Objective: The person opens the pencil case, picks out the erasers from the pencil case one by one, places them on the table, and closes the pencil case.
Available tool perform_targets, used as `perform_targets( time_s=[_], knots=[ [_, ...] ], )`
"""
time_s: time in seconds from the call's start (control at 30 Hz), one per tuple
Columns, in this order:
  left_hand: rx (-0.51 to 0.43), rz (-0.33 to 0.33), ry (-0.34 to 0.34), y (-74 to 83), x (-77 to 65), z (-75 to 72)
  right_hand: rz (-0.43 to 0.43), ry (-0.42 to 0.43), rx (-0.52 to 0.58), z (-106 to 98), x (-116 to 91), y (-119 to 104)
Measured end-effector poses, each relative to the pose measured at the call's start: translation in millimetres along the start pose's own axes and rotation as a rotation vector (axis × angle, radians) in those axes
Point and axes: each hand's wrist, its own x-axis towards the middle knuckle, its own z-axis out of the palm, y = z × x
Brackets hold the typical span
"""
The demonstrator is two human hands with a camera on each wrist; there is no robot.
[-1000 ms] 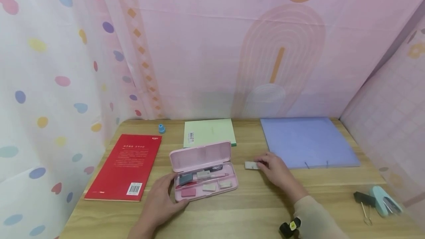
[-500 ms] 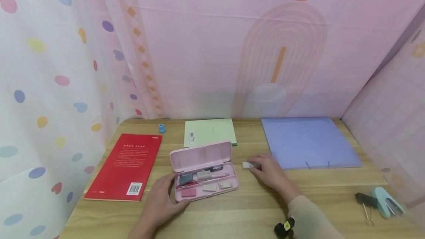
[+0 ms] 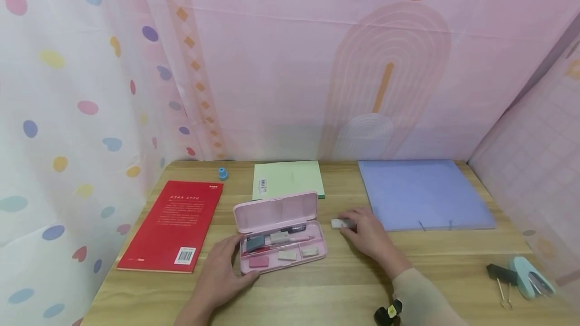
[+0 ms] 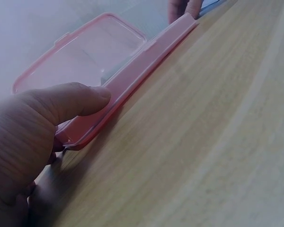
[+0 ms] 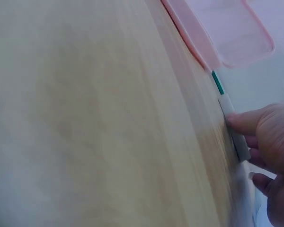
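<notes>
Pinching the small white eraser [image 3: 341,224] on the table at the pink case's [image 3: 281,235] three o'clock, your right hand [image 3: 369,233] is doing well to lift level (your left hand [image 3: 222,275] is gripping the case's near-left corner, steadying it).

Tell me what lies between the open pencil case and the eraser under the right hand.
Only bare table separates the pencil case from the eraser; the head view shows it.

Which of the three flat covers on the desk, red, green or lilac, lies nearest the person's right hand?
The lilac folder: the right hand rests just off its front left corner. The green notebook and red book lie beyond the pencil case.
</notes>
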Motion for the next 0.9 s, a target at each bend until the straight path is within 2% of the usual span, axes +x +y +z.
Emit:
perform_targets(
  time_s=[0.13, 0.3, 0.4, 0.73, 0.9],
  knots=[
    [-0.005, 0.03, 0.006, -1.4, -0.3, -0.1, -0.065, 0.023, 0.036, -1.7, -7.8, -18.3],
    [-0.009, 0.055, 0.011, -2.3, -0.7, -0.6, -0.266, -0.04, 0.017, 5.5, -19.0, -47.1],
    [-0.014, 0.048, 0.005, -2.7, -0.2, 0.0, -0.354, -0.067, -0.006, 13.9, -22.0, -51.8],
    [-0.076, -0.021, -0.027, -1.9, 0.5, -2.4, -0.341, -0.169, -0.084, 20.5, -19.7, -57.9],
    [-0.074, -0.023, -0.032, -2.7, 0.8, -2.6, -0.32, -0.183, -0.053, 20.6, -20.0, -60.8]
  ],
)
